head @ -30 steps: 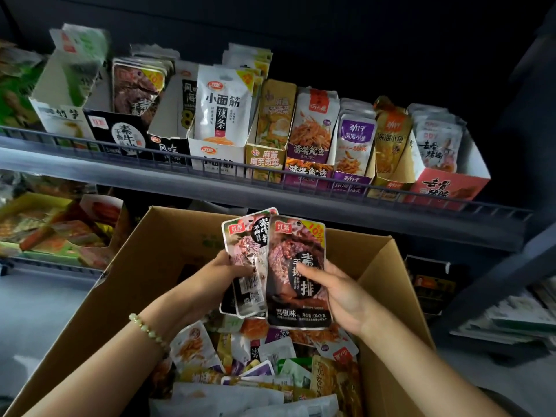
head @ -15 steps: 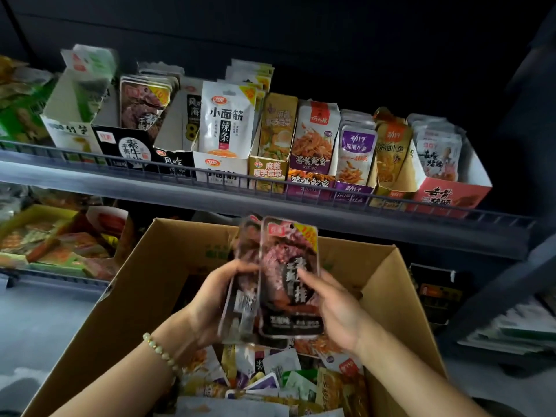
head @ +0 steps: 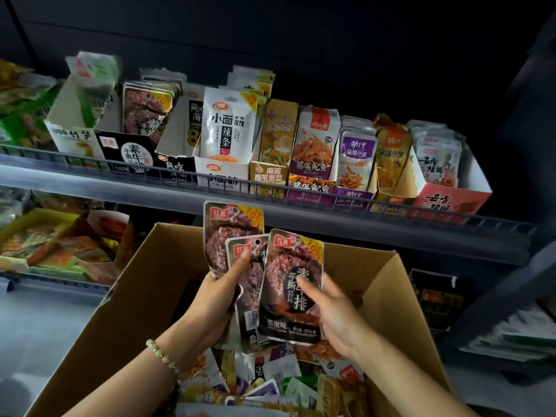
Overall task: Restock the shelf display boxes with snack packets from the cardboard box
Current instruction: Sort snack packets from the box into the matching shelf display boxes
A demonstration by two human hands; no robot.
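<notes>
Head view: left hand (head: 219,299) and right hand (head: 334,320) pinch three dark glossy meat-print snack packets (head: 288,284), long axes upright, above the brown cardboard box (head: 135,311). Their matching black display box (head: 132,153) sits up-shelf at about ten-thirty, nearer the left hand.

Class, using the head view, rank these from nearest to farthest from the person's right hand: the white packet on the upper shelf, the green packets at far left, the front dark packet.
1. The front dark packet: held in the right hand itself.
2. The white packet: upright, up and left on the upper shelf.
3. The green packets: far left end.
</notes>
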